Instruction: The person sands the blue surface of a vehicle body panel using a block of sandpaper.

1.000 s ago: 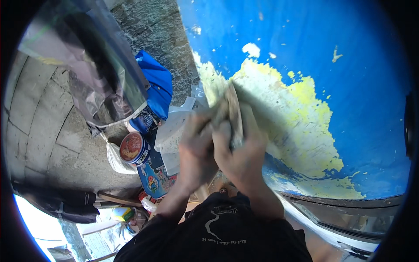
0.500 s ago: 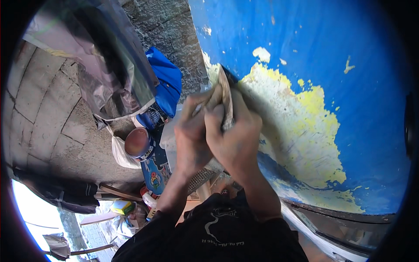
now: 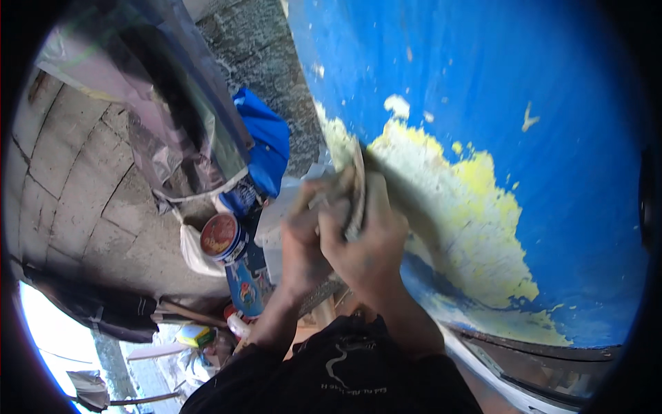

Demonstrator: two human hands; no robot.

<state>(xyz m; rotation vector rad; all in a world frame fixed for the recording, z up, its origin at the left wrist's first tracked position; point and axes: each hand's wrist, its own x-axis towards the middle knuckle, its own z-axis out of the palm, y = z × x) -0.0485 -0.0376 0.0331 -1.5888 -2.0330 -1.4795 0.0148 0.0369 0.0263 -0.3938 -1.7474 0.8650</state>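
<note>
Both my hands are closed, close together, at the left edge of a blue painted panel [image 3: 462, 76]. Between them stands a thin, folded, pale-brown sheet [image 3: 359, 181] that looks like sandpaper. My left hand [image 3: 303, 238] pinches it from the left, fingers bent and partly hidden. My right hand [image 3: 376, 238] grips its lower right side, thumb toward me. The sheet's upper end is by the panel's edge; whether it touches cannot be made out. Right of my hands spreads a rough white and yellow patch [image 3: 458, 207] where the blue is gone.
To the left are a clear plastic sheet [image 3: 186, 138], a blue cloth-like item [image 3: 265, 138], an open tub [image 3: 219, 236] with reddish-brown contents and a white bag [image 3: 195, 250]. Paving [image 3: 86, 172] lies beyond. Dark fabric [image 3: 96, 307] lies at lower left.
My hands have come down toward me with the folded sheet, along the panel's edge. The whole view has shifted slightly; the patch now appears a little left and lower.
</note>
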